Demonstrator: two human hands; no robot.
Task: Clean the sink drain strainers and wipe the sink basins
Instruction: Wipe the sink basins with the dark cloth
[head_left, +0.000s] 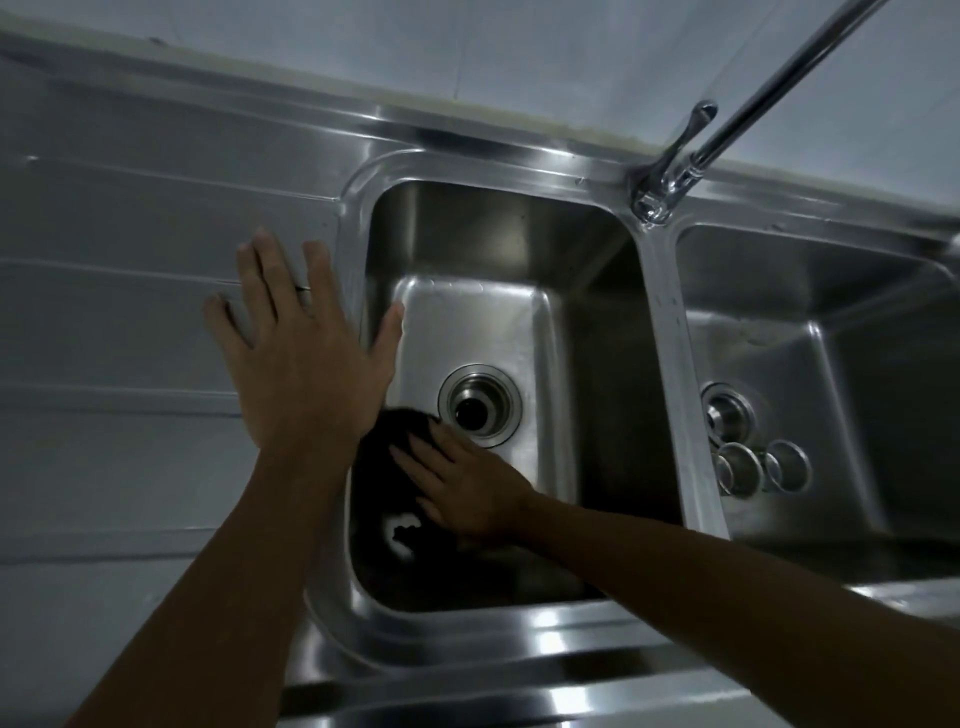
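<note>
We hold our left hand (306, 353) flat and open, palm down, fingers spread and pointing away from us, the thumb stretched out to the right. Its forearm runs bare from the lower left, rising straight to the wrist. Our right hand (462, 488) reaches in from the lower right, lower than the left, palm down with fingers extended and pressed flat, pointing up and to the left. The right forearm is bare too, crossing diagonally beneath the left wrist.

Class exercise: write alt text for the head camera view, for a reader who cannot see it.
A person's right hand presses a dark cloth onto the left basin floor beside its open drain. The left hand rests flat, fingers spread, at the basin's edge.
</note>
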